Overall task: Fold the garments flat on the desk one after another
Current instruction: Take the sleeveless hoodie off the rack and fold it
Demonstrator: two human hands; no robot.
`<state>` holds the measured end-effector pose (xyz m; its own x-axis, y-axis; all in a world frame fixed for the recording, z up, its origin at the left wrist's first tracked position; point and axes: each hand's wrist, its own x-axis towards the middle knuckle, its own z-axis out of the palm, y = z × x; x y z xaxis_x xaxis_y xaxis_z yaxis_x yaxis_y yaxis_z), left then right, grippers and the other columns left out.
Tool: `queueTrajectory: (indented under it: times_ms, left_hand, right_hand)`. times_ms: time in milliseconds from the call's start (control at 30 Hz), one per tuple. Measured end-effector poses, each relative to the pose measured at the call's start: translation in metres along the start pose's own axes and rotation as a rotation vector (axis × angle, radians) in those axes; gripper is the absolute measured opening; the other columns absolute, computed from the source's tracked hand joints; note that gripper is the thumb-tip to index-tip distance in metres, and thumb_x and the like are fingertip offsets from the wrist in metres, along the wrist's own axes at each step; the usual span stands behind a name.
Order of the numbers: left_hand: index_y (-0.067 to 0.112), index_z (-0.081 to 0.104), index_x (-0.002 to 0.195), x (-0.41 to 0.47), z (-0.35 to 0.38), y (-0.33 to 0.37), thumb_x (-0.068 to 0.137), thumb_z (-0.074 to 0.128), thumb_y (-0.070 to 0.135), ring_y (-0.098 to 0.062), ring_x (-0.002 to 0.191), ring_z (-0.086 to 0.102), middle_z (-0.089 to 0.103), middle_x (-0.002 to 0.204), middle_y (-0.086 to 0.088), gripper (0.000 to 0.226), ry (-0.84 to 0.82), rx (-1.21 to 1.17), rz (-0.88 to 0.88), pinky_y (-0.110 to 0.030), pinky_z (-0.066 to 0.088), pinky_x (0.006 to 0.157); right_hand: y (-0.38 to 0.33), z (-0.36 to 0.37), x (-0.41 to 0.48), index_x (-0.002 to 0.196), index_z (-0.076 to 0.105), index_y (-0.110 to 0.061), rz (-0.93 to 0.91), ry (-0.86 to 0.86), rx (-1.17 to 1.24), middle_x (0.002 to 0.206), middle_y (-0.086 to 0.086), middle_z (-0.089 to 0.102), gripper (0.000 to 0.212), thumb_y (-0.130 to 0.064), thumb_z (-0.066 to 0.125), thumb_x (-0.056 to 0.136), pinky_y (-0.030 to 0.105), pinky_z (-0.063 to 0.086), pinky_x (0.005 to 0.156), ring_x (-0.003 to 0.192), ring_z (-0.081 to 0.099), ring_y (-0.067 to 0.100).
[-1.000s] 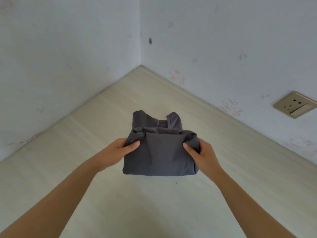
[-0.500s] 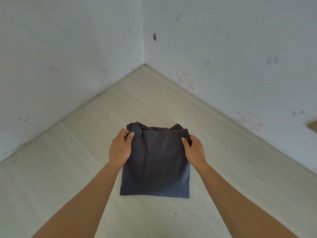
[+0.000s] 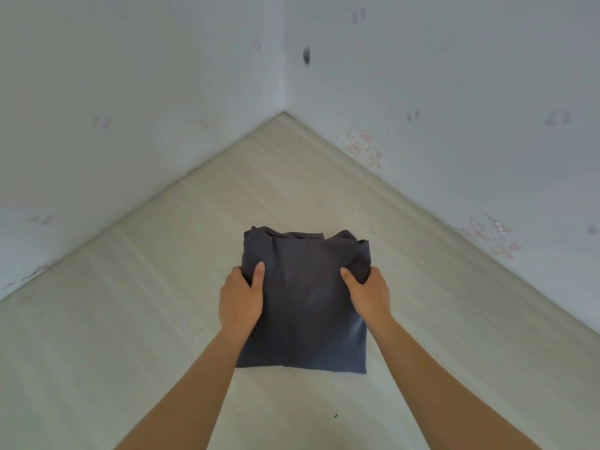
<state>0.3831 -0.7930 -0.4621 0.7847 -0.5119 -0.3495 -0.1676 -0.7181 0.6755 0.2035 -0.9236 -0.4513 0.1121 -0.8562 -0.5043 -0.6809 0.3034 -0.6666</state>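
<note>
A dark grey garment (image 3: 305,303) lies folded into a rough square on the pale wooden desk (image 3: 130,319). My left hand (image 3: 241,297) grips its left edge, thumb on top and fingers tucked under the cloth. On the opposite edge my right hand (image 3: 368,295) holds the fabric the same way, thumb pressing on the top layer. The far edge of the fold shows a few bunched layers. My fingers under the cloth are hidden.
The desk sits in a corner between two white walls (image 3: 454,92) with faint pink cartoon stickers (image 3: 358,141). A tiny dark speck (image 3: 335,416) lies on the desk near me.
The top flap has been brought down flat, making a neater square. Both hands slid from the far corners back along the side edges toward me.
</note>
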Motion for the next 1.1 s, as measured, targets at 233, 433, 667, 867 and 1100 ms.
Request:
queueTrajectory:
  times_ms: [233,433,667,867,1100]
  left_hand:
    - [0.018,0.047,0.101,-0.031,-0.003,-0.014,0.097,0.037,0.051,-0.017,0.081,0.056,0.058,0.093,0.003,0.035,-0.014,0.005,0.034,-0.032,0.042,0.07]
    - [0.016,0.045,0.096,-0.056,-0.02,-0.036,0.1,0.037,0.045,-0.02,0.075,0.059,0.059,0.082,0.001,0.03,-0.058,-0.052,0.137,-0.034,0.044,0.063]
    - [0.017,0.047,0.092,-0.089,-0.053,-0.069,0.099,0.04,0.043,-0.016,0.07,0.056,0.056,0.076,0.003,0.028,-0.144,-0.056,0.309,-0.032,0.041,0.059]
    - [0.016,0.047,0.083,-0.144,-0.059,-0.096,0.098,0.045,0.041,-0.018,0.066,0.054,0.056,0.071,0.0,0.029,-0.339,-0.076,0.415,-0.03,0.04,0.057]
    - [0.015,0.047,0.082,-0.238,-0.027,-0.104,0.098,0.047,0.039,-0.017,0.063,0.052,0.054,0.068,0.001,0.029,-0.547,-0.058,0.585,-0.029,0.037,0.054]
  right_hand:
    - [0.013,0.005,-0.04,0.142,0.023,-0.022,-0.081,-0.033,0.15,0.116,-0.006,0.054,0.059,-0.029,0.057,0.094,0.032,0.045,0.086,0.1,0.056,0.02]
    - [0.038,0.007,-0.091,0.137,0.017,-0.044,-0.288,0.062,0.065,0.089,-0.009,0.061,0.052,-0.023,0.045,0.1,0.022,0.045,0.06,0.07,0.062,0.009]
    - [0.074,0.019,-0.169,0.112,0.054,-0.037,-0.315,0.238,0.068,0.102,-0.024,0.059,0.025,-0.017,0.045,0.1,0.02,0.046,0.078,0.088,0.057,-0.004]
    - [0.13,0.018,-0.258,0.119,0.062,-0.032,-0.154,0.371,0.133,0.113,-0.017,0.06,0.028,-0.02,0.045,0.1,0.023,0.044,0.091,0.1,0.054,0.005]
    - [0.215,-0.026,-0.355,0.118,0.062,-0.032,-0.019,0.545,0.176,0.112,-0.018,0.061,0.027,-0.018,0.048,0.099,0.022,0.042,0.088,0.101,0.056,0.006]
